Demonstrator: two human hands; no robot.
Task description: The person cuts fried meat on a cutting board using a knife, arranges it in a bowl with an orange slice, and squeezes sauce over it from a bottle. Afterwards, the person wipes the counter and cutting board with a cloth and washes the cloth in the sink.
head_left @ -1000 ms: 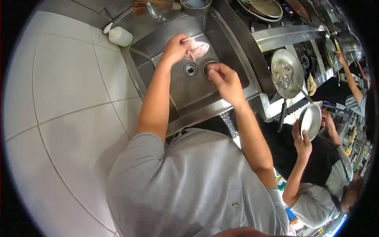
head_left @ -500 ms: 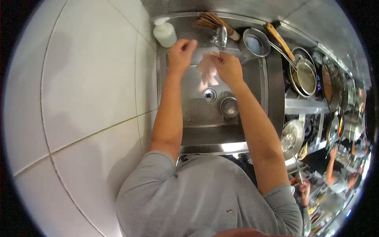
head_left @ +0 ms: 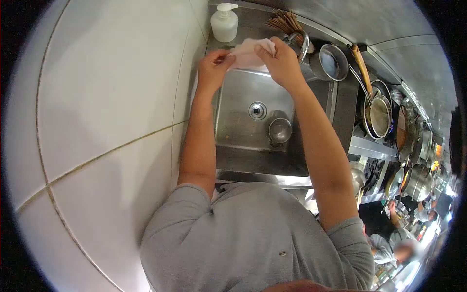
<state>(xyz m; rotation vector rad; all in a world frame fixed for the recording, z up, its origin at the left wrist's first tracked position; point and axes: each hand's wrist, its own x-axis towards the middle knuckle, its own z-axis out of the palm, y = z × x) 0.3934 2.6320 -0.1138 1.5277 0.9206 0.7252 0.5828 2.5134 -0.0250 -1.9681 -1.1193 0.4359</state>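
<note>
A thin, pale pink cloth (head_left: 247, 52) is stretched between both hands over the back edge of the steel sink (head_left: 236, 92). My left hand (head_left: 213, 70) pinches one end of it, thumb against fingers. At the other end, my right hand (head_left: 284, 63) grips the cloth close to the curved faucet (head_left: 306, 46). A small metal bowl (head_left: 280, 130) sits in the basin, to the right of the drain (head_left: 257, 111). Behind my left hand stands a white pump bottle (head_left: 224, 26).
A bristle brush (head_left: 287, 22) lies behind the faucet. To the right are a saucepan (head_left: 332, 62), a wooden-handled pan (head_left: 361, 63) and a strainer (head_left: 380, 116) by the stove. A tiled wall (head_left: 112, 82) borders the left side. Another person (head_left: 386, 246) is at lower right.
The cloth hung from my right hand over the basin; now it is spread between both hands, farther back. My left hand has taken hold of its end. The head view has shifted.
</note>
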